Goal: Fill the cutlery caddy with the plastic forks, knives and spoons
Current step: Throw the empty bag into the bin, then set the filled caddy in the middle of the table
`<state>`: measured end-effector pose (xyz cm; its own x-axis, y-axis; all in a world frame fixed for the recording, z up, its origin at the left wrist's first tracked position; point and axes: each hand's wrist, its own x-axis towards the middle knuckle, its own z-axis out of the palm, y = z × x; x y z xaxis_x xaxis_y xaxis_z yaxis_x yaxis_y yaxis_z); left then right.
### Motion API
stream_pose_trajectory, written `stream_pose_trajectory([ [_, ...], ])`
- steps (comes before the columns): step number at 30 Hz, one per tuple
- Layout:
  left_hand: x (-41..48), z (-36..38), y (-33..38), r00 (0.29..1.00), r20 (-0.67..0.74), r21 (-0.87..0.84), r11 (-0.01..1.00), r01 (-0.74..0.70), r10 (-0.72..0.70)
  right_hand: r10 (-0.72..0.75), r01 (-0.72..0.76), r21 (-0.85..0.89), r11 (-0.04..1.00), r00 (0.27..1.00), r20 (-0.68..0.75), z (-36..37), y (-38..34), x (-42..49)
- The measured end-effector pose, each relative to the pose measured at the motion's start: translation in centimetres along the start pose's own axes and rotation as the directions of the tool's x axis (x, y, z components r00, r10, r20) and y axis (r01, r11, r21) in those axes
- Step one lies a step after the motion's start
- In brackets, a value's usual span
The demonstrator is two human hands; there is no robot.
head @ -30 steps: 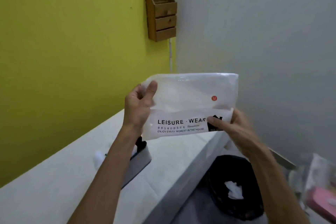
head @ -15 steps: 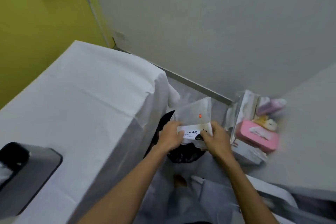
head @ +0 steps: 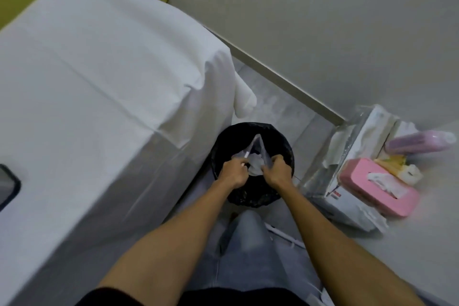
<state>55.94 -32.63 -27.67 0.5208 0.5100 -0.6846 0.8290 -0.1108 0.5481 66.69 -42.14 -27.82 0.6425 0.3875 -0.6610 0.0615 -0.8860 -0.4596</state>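
A translucent plastic bag point(head: 255, 148) hangs inside the mouth of a black bin point(head: 280, 146) on the floor beside the table. My left hand point(head: 232, 172) grips the bag's left edge, and my right hand point(head: 277, 174) grips its right edge, both over the bin opening. White crumpled paper point(head: 254, 167) lies in the bin under the bag. No cutlery and no caddy show in this view.
A table under a white cloth point(head: 99, 87) fills the left. A dark tray edge point(head: 7, 189) sits at its left border. On the floor to the right are a pink tissue box point(head: 377, 189), plastic-wrapped packs point(head: 352, 141) and a purple bottle point(head: 419, 141).
My view has tilted from the wall down to the floor. Both hands have carried the bag from chest height down into the black bin's mouth.
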Motion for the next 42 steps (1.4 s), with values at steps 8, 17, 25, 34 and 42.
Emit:
stream_pose_trajectory([
  [8,-3.1,-5.5,1.2,0.994,-0.108,-0.066,0.997,-0.026,0.018,-0.193,0.192,0.009,0.981,0.98,0.042,-1.9,-6.0,-4.0],
  [17,-17.7,-17.5,-0.9,0.857,-0.514,-0.191,0.977,-0.092,-0.019,-0.53,0.528,0.072,0.846,0.822,0.209,-1.1,-18.7,-14.4],
  [25,-30.5,-24.7,-9.0,0.515,-0.827,-0.337,0.932,-0.134,-0.225,-0.742,0.772,0.156,0.616,0.503,0.443,6.9,-29.1,-25.2],
  [34,-39.2,-31.3,-15.7,0.125,-0.968,-0.233,0.966,-0.11,-0.219,-0.818,0.948,0.131,0.289,0.173,0.549,14.0,-37.1,-33.7],
  [42,-40.0,-33.0,-24.8,0.489,-0.774,-0.454,0.891,0.013,-0.402,-0.733,0.979,-0.082,0.185,0.193,0.652,20.2,-39.3,-32.4],
])
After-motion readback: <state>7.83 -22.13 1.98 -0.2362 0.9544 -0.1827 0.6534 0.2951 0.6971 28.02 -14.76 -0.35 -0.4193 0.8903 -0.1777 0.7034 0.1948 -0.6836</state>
